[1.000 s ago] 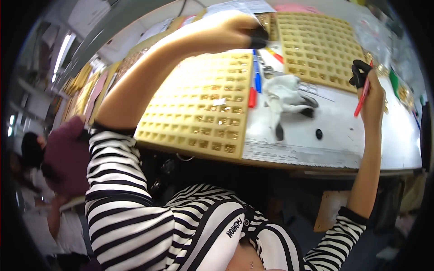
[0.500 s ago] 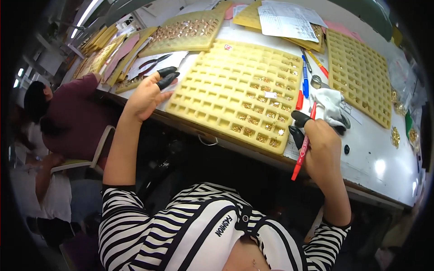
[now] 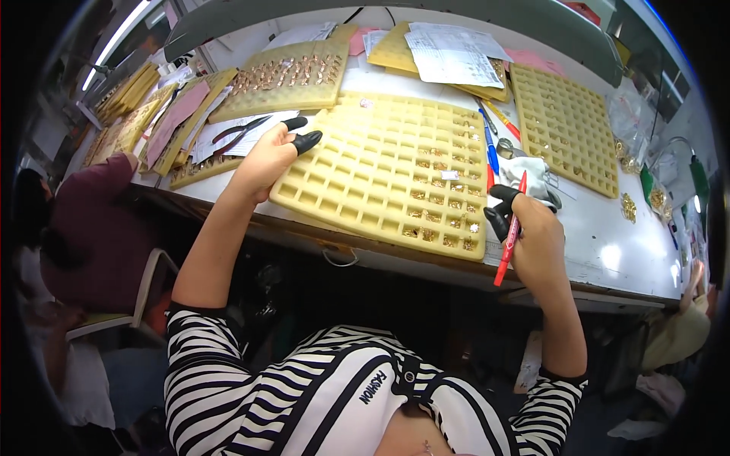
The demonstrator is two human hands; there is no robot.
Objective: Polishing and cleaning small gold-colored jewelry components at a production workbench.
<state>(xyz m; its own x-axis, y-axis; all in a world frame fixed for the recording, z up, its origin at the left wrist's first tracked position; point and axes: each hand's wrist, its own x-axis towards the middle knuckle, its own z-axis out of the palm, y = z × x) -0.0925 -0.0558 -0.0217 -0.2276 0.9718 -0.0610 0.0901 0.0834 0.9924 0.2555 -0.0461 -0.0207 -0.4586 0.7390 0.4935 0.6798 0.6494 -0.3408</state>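
A yellow compartment tray [image 3: 346,163] lies at the table's front edge, with small gold-coloured jewellery pieces [image 3: 437,216] in its right-hand cells and a small white tag [image 3: 449,175] among them. My left hand [image 3: 268,156] grips the tray's left edge, its black-covered thumb on top and the lower fingers hidden beneath. That side looks slightly raised. Beside the tray's right edge, my right hand [image 3: 536,235] is closed round a red pen [image 3: 511,242], which points down toward me. Two of its fingertips wear black covers and are close to the tray's edge; whether they touch it I cannot tell.
Pens, including a blue pen [image 3: 492,156], and a white cloth [image 3: 525,173] lie right of the tray. Another yellow tray [image 3: 566,133] is farther right. Behind are a filled tray [image 3: 285,80], papers [image 3: 456,53] and pliers [image 3: 242,131]. A person [image 3: 99,228] sits at left.
My left hand has moved right and taken hold of the tray's left edge. That side of the tray has come up slightly. My right hand keeps the red pen. The view has shifted.
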